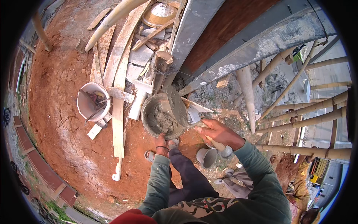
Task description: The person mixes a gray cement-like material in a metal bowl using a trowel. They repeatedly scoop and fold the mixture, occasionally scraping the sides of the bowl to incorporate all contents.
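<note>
My right hand [221, 133] grips the wooden handle [216, 142] of a mason's trowel. Wet grey mortar coats its broad blade [177, 107], which lies tilted across the right side of a round bucket [145, 123]. Inside the bucket is a lumpy heap of mortar [162, 119]. At the near rim, my left hand [161, 144] holds the bucket; some of its fingers are hidden. My sandalled feet [149, 155] are on red soil just below it. Above the bucket stand a grey formwork panel [193, 30] and a wooden post [162, 64] bound with wire.
A white bucket of tools [93, 102] stands left beside long planks [119, 117]. A smaller grey bucket [206, 158] sits near my right forearm. Bamboo poles [307, 107] cross the right side. Another person's legs [237, 182] and a person in yellow-brown clothing [300, 182] are close by.
</note>
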Action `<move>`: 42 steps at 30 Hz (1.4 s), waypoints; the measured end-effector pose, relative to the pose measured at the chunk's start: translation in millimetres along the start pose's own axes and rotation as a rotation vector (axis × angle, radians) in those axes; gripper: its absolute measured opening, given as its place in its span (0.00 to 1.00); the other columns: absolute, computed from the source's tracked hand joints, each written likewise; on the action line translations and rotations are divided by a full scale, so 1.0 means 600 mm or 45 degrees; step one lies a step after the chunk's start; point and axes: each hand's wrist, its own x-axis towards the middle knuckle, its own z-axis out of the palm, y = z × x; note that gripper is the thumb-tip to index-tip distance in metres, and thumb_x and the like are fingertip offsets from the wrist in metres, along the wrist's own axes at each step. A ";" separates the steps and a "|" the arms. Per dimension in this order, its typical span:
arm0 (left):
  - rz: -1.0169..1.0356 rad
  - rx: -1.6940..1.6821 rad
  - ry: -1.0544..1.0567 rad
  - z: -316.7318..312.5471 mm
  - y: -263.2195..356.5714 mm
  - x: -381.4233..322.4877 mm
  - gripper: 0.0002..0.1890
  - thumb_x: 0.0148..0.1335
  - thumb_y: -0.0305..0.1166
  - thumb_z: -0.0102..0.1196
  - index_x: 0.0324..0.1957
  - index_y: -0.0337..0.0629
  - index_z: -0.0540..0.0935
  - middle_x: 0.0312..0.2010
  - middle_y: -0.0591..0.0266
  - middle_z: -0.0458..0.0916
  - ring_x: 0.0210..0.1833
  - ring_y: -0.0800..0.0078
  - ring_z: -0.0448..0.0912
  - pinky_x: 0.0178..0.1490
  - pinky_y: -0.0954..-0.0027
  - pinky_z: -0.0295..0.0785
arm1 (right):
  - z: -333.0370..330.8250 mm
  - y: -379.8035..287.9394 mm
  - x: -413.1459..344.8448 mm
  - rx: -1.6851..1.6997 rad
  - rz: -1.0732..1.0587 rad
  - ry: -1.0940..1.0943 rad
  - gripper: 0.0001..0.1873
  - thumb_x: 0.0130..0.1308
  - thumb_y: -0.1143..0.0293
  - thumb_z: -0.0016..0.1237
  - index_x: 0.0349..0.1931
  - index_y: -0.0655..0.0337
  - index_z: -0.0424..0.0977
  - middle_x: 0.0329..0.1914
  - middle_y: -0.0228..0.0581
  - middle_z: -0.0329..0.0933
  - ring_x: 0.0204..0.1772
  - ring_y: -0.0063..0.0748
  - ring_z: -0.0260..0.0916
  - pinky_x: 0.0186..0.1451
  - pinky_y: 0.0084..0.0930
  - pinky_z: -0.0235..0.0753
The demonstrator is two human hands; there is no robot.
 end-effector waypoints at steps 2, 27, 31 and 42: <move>0.051 -0.040 0.011 0.006 0.004 0.000 0.28 0.57 0.23 0.49 0.61 0.37 0.63 0.50 0.50 0.75 0.42 0.54 0.81 0.34 0.54 0.85 | 0.017 0.054 0.034 -0.816 -0.381 0.316 0.14 0.72 0.64 0.44 0.47 0.67 0.69 0.28 0.40 0.73 0.30 0.33 0.75 0.31 0.32 0.72; 0.552 1.021 -0.033 -0.139 0.029 -0.117 0.43 0.50 0.20 0.54 0.71 0.37 0.57 0.56 0.47 0.73 0.59 0.60 0.71 0.64 0.66 0.63 | 0.080 0.336 0.206 -1.458 -0.032 0.136 0.12 0.59 0.66 0.47 0.34 0.65 0.80 0.28 0.57 0.79 0.36 0.57 0.79 0.42 0.50 0.77; 0.616 0.938 -0.076 -0.149 0.029 -0.128 0.42 0.50 0.20 0.54 0.70 0.37 0.57 0.56 0.48 0.72 0.59 0.59 0.71 0.63 0.66 0.64 | 0.119 0.334 0.185 -1.364 0.028 0.242 0.14 0.61 0.62 0.49 0.35 0.65 0.79 0.28 0.57 0.79 0.36 0.57 0.79 0.42 0.49 0.76; 0.385 0.525 -0.021 -0.177 0.044 -0.112 0.39 0.50 0.16 0.51 0.68 0.36 0.59 0.60 0.55 0.68 0.60 0.64 0.68 0.64 0.67 0.63 | 0.181 0.294 0.176 -1.283 -0.066 0.238 0.15 0.61 0.61 0.49 0.41 0.64 0.76 0.27 0.57 0.78 0.35 0.58 0.78 0.40 0.51 0.75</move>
